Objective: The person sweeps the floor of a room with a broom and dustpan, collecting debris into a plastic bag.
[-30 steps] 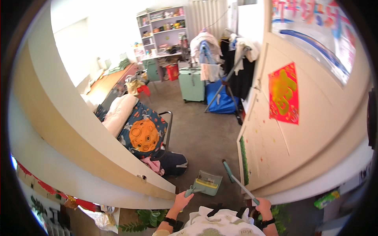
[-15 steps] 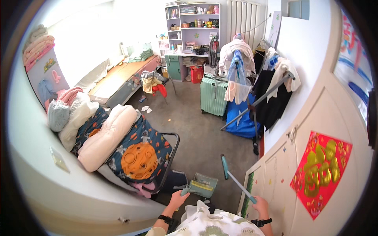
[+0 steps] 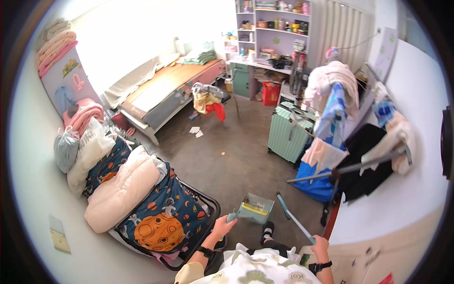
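My left hand [image 3: 224, 228] is closed round the handle of a grey-green dustpan [image 3: 264, 210] with a yellow toothed strip inside. The dustpan hangs low in front of me, close to my foot [image 3: 268, 231]. My right hand [image 3: 320, 247] grips the grey stick of a small broom [image 3: 301, 227]. Its narrow teal head [image 3: 283, 205] points forward, to the right of the dustpan and apart from it. Whether either tool touches the floor I cannot tell. White paper scraps [image 3: 195, 131] and a small orange bit [image 3: 223, 153] lie on the grey floor farther off.
At left stands a folding bed [image 3: 177, 208] piled with bedding. A mint suitcase [image 3: 288, 135], a blue bag [image 3: 313, 184] and a laden clothes rack [image 3: 354, 167] line the right. Beyond are a chair with clothes [image 3: 208, 100], a bed [image 3: 163, 92] and a desk with shelves [image 3: 274, 40].
I have advanced into the room and the view has turned left. The door has slipped toward the lower right edge. Both hands still hold the dustpan and broom; my foot now shows.
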Demonstrator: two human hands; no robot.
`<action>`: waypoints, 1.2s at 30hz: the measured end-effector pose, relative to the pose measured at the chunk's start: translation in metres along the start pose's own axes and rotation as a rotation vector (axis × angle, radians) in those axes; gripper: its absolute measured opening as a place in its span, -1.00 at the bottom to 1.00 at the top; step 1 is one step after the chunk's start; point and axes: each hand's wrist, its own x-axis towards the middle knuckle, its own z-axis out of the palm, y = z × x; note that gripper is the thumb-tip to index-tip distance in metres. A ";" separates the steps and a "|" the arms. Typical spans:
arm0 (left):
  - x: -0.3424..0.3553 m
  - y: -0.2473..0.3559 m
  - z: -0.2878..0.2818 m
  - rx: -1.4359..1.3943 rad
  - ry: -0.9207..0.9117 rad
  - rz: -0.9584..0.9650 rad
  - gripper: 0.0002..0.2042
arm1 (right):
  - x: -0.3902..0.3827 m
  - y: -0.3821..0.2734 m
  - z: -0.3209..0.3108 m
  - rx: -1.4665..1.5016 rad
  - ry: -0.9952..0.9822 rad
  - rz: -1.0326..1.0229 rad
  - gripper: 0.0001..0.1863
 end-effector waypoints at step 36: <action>0.439 -0.033 -0.361 -0.348 0.964 -0.289 -0.80 | 0.629 -0.631 -0.006 0.397 -0.792 -0.183 -0.76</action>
